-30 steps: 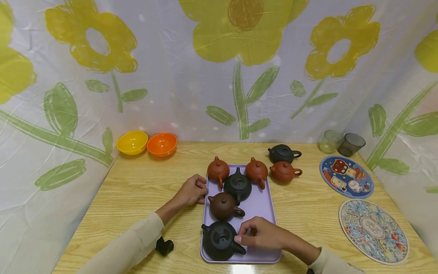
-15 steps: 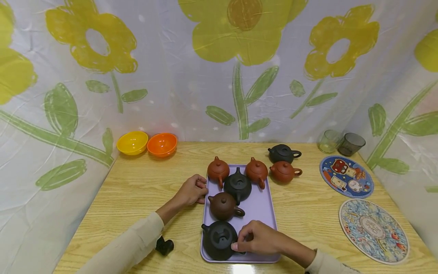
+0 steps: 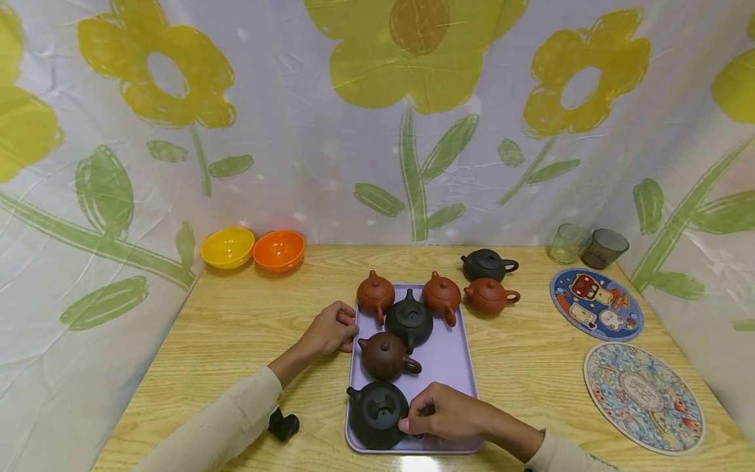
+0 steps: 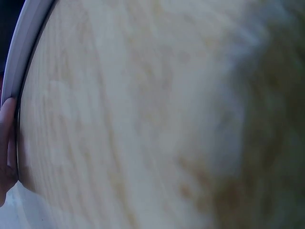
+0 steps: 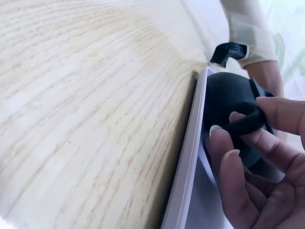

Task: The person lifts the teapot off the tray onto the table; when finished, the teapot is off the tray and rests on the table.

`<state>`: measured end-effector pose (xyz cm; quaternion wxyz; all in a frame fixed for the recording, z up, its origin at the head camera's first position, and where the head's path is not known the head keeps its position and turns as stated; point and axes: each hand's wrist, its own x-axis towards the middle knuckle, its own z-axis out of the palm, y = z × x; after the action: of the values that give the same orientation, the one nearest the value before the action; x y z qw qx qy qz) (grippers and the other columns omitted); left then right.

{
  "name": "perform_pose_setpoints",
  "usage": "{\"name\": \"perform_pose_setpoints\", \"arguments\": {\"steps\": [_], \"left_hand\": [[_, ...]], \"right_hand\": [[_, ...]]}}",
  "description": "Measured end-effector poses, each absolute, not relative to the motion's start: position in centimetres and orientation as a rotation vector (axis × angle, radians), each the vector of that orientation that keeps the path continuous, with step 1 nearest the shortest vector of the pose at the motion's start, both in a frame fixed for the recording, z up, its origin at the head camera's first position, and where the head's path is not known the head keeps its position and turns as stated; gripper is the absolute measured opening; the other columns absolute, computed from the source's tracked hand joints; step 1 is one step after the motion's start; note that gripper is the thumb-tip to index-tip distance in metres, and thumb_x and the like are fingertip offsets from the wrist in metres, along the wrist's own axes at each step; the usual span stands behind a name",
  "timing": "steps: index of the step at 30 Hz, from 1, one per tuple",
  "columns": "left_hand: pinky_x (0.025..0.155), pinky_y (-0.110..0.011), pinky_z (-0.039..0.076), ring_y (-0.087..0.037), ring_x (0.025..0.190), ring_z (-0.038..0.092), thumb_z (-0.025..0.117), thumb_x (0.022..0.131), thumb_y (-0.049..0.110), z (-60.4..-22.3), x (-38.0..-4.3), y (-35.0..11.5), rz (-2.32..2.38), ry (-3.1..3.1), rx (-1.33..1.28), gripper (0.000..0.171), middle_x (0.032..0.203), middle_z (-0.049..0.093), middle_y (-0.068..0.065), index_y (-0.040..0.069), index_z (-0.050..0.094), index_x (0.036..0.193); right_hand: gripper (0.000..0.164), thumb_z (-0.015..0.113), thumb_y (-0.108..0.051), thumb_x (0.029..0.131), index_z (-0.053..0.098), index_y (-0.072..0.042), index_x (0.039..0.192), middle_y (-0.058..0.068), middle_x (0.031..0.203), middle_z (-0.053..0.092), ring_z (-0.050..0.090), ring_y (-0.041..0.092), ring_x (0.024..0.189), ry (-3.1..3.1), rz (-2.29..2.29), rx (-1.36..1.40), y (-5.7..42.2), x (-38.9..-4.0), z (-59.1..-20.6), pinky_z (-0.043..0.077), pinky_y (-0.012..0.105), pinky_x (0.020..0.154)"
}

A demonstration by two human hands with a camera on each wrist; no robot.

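Observation:
A lilac tray (image 3: 451, 367) bears several clay teapots. My right hand (image 3: 451, 412) pinches the handle of the large black teapot (image 3: 376, 413) at the tray's near left corner, thumb on one side and fingers curled under the handle (image 5: 245, 123) in the right wrist view. My left hand (image 3: 330, 328) holds the tray's left rim, its fingertips (image 4: 7, 112) at the rim in the left wrist view. Beyond the large black pot sit a dark brown teapot (image 3: 382, 357), another black teapot (image 3: 408, 320) and two reddish teapots, one left (image 3: 375, 295) and one right (image 3: 441, 295).
Right of the tray stand a black teapot (image 3: 486, 265) and a reddish teapot (image 3: 488, 296). Round mats (image 3: 643, 396) and two glasses (image 3: 604, 249) are at the right. Yellow (image 3: 228, 248) and orange (image 3: 279, 251) bowls stand at the back left. A small black object (image 3: 284, 425) lies by the left sleeve.
My right hand has moved slightly left and down onto the large black teapot's handle, and now grips it. The left hand and the teapots stay in place.

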<state>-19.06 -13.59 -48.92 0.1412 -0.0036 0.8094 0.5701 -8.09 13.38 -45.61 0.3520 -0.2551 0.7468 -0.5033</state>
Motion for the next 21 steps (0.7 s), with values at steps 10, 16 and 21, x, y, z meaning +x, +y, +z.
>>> {"name": "perform_pose_setpoints", "arguments": {"steps": [10, 16, 21], "left_hand": [[0.055, -0.034, 0.063, -0.016, 0.072, 0.06, 0.064, 0.087, -0.006, -49.03, -19.1, -13.55, 1.664, 2.326, -0.025, 0.03, 0.095, 0.057, -0.012, -0.004, 0.055, 0.116], [0.056, -0.034, 0.063, -0.016, 0.074, 0.061, 0.064, 0.088, -0.005, -48.99, -19.11, -13.63, 1.646, 2.339, -0.013, 0.03, 0.096, 0.057, -0.012, -0.004, 0.054, 0.116], [0.056, -0.035, 0.063, -0.017, 0.074, 0.061, 0.064, 0.088, -0.005, -48.99, -19.06, -13.58, 1.659, 2.331, -0.014, 0.031, 0.097, 0.056, -0.012, -0.004, 0.055, 0.117]], "right_hand": [[0.041, 0.067, -0.029, 0.095, 0.065, 0.005, 0.074, -0.002, 0.06, 0.056, 0.051, 0.004, 0.051, 1.903, -1.337, -0.56, 13.39, -7.45, -45.61, 0.042, 0.016, 0.044], [0.04, 0.068, -0.026, 0.095, 0.065, 0.008, 0.074, 0.002, 0.061, 0.057, 0.049, 0.006, 0.051, 1.888, -1.375, -0.545, 13.39, -7.28, -45.68, 0.04, 0.016, 0.045], [0.038, 0.069, -0.027, 0.094, 0.067, 0.006, 0.075, 0.002, 0.061, 0.058, 0.051, 0.005, 0.051, 1.922, -1.376, -0.537, 13.57, -7.12, -45.63, 0.041, 0.016, 0.045]]}}
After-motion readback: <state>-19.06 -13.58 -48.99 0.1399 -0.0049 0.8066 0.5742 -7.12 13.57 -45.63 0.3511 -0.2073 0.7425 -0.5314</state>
